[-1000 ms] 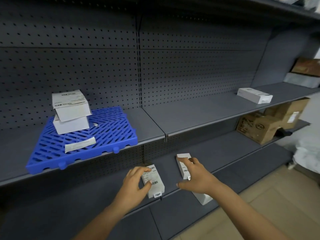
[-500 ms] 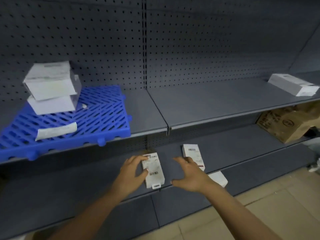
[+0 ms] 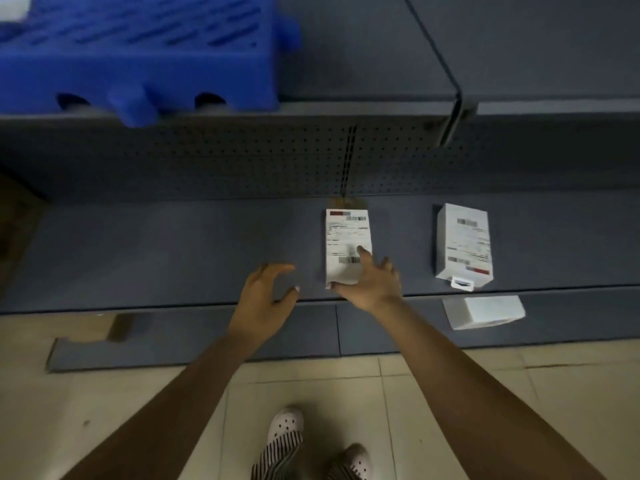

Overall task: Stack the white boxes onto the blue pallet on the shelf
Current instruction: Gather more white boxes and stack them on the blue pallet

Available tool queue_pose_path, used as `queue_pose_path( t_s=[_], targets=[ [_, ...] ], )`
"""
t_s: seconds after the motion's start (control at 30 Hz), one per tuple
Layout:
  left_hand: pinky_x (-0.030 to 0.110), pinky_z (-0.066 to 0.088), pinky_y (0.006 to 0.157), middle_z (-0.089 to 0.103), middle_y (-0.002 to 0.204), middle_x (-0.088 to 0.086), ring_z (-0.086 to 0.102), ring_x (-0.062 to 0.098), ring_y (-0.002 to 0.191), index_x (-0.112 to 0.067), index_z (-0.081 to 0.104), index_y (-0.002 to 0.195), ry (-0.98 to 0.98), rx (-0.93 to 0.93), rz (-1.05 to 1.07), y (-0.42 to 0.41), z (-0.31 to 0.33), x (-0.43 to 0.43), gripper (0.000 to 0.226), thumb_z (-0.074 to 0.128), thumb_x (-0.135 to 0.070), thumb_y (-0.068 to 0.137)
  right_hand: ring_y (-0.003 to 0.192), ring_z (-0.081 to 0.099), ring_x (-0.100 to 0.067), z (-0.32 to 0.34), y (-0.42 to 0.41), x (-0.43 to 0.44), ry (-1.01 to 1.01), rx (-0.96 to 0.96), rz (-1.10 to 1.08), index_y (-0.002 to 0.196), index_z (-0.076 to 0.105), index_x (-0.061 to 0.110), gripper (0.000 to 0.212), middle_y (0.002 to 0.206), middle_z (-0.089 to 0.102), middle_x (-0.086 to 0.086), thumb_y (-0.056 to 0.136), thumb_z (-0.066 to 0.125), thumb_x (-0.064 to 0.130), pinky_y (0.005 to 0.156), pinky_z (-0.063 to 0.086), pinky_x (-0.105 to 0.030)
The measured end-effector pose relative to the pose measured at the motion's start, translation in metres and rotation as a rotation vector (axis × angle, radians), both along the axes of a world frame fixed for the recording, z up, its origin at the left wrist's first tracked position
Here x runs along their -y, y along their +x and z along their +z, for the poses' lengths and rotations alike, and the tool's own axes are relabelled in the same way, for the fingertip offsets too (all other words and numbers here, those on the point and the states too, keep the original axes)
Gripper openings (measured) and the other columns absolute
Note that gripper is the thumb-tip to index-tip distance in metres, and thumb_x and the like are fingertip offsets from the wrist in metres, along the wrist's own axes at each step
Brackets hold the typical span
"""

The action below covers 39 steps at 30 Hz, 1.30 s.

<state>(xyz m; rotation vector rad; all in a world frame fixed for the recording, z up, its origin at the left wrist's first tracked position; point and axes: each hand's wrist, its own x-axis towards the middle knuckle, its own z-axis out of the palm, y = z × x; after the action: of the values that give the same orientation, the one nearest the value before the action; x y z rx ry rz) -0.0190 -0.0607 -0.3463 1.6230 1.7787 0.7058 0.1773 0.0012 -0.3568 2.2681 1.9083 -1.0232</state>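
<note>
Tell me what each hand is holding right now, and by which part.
Nothing is lifted. The right hand rests on the near end of the middle white box, which lies flat on the lower shelf. The left hand is open beside it, empty.

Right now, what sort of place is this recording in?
Probably a shop or stockroom aisle: grey metal shelving with a perforated back panel, labelled white boxes on the low shelf, a blue pallet on the one above, and a tiled floor.

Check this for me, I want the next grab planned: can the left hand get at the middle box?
Probably yes. The left hand is open just left of the box, with bare shelf between; only the right hand rests on its near end.
</note>
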Motion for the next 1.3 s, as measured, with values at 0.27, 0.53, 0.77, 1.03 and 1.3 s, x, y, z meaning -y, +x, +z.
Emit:
queue_pose_path(
  t_s=[0.27,0.53,0.77,1.03,1.3],
  targets=[
    [0.010,0.032,0.092,0.053,0.118,-0.008,0.049,0.007,0.112,-0.022,0.057,0.118,0.002,0.098,0.038,-0.008,-0.032,-0.024,0.033,0.066,-0.015,0.086,0.126,0.031,-0.042,-0.057,-0.035,-0.026,0.103,0.024,-0.164,0.145,0.012,0.038,0.102,0.142,0.022,-0.021,0.066,0.068,0.069,0.106,0.033,-0.050],
    [-0.002,0.028,0.085,0.054,0.119,-0.011,0.048,0.002,0.110,-0.036,0.050,0.113,-0.023,0.097,-0.069,-0.022,-0.027,-0.029,0.036,0.064,-0.016,0.087,0.112,0.040,-0.036,-0.042,-0.033,-0.008,0.189,0.069,-0.171,0.144,0.016,0.038,0.101,0.128,0.033,-0.016,0.063,0.069,0.068,0.095,0.041,-0.045],
    [0.004,0.033,0.091,0.055,0.120,-0.009,0.050,0.003,0.111,-0.036,0.051,0.114,0.013,0.098,-0.098,-0.017,-0.005,-0.009,0.038,0.066,-0.015,0.086,0.117,0.037,-0.033,-0.017,-0.023,0.023,0.208,0.060,-0.140,0.146,0.014,0.039,0.100,0.129,0.031,-0.013,0.065,0.070,0.058,0.099,0.037,-0.043],
    [0.017,0.037,0.097,0.051,0.117,-0.020,0.046,-0.004,0.112,-0.029,0.054,0.120,0.052,0.082,-0.110,-0.006,0.023,0.079,0.036,0.065,-0.018,0.087,0.118,0.036,-0.030,0.018,-0.013,0.107,0.282,-0.003,-0.096,0.146,0.013,0.037,0.104,0.127,0.033,-0.010,0.061,0.071,0.056,0.100,0.039,-0.040],
    [0.029,0.041,0.102,0.052,0.118,-0.021,0.047,0.002,0.118,-0.032,0.053,0.119,0.184,0.117,-0.069,0.006,0.086,0.170,0.037,0.065,-0.018,0.087,0.114,0.038,-0.027,0.102,0.000,0.207,0.468,-0.008,0.001,0.147,0.017,0.035,0.102,0.124,0.035,-0.006,0.061,0.068,0.059,0.097,0.038,-0.035]
  ],
)
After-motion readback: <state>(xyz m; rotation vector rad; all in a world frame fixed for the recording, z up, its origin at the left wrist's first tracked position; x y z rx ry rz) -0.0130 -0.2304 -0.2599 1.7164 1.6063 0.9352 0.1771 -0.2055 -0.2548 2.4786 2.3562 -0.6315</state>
